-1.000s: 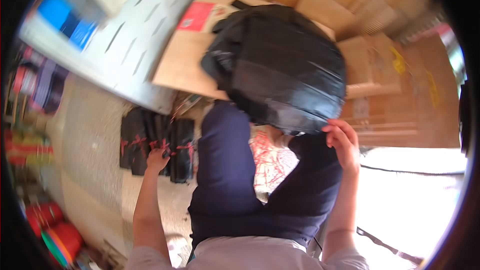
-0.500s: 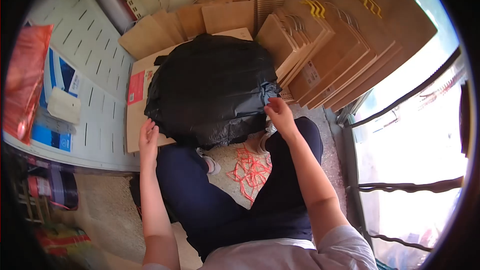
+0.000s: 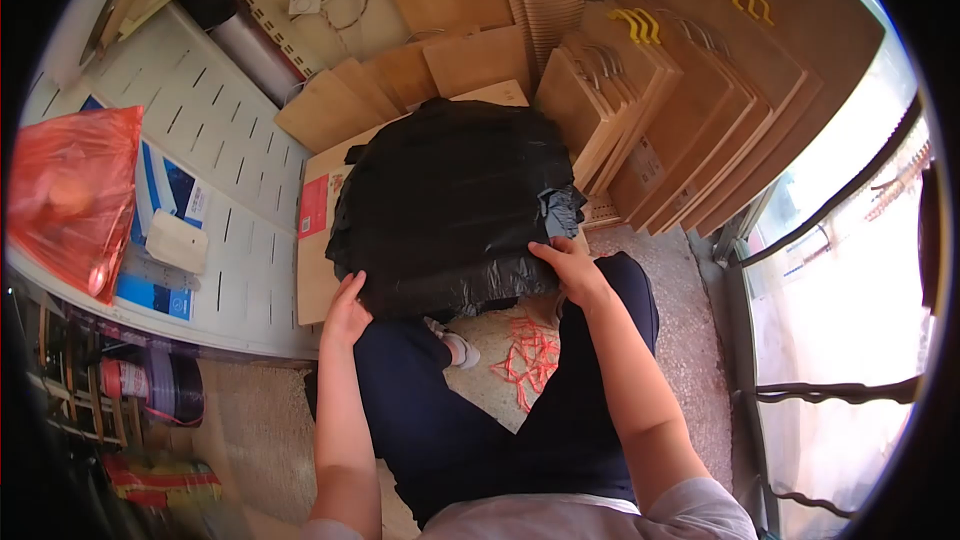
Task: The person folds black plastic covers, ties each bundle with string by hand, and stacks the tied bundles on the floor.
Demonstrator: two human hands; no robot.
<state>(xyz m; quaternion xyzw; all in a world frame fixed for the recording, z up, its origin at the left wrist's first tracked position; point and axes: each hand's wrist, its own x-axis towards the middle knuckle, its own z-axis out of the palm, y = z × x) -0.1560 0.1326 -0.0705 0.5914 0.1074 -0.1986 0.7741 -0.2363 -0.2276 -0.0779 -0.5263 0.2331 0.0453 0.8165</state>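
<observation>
A large rounded bundle wrapped in a black plastic bag (image 3: 450,200) lies in front of me on a flat cardboard box (image 3: 312,280). My left hand (image 3: 346,312) is at the bag's near left corner, its fingers closed on the plastic edge and partly hidden. At the near right edge, my right hand (image 3: 572,268) pinches the bag between thumb and fingers. Just above that hand, the plastic is bunched and shiny. Between the two hands the near edge runs fairly straight, above my knees.
Wooden boards (image 3: 670,140) with yellow and metal handles lean at the right. A perforated metal shelf (image 3: 235,200) stands left, holding a red plastic bag (image 3: 75,190). Tangled red string (image 3: 528,360) lies on the floor between my feet. A bright glass door (image 3: 830,310) is at far right.
The view has shifted, so the scene sits lower and further right. Both hands have come in against the bag's near edge and closed on it; that edge now looks straighter.
</observation>
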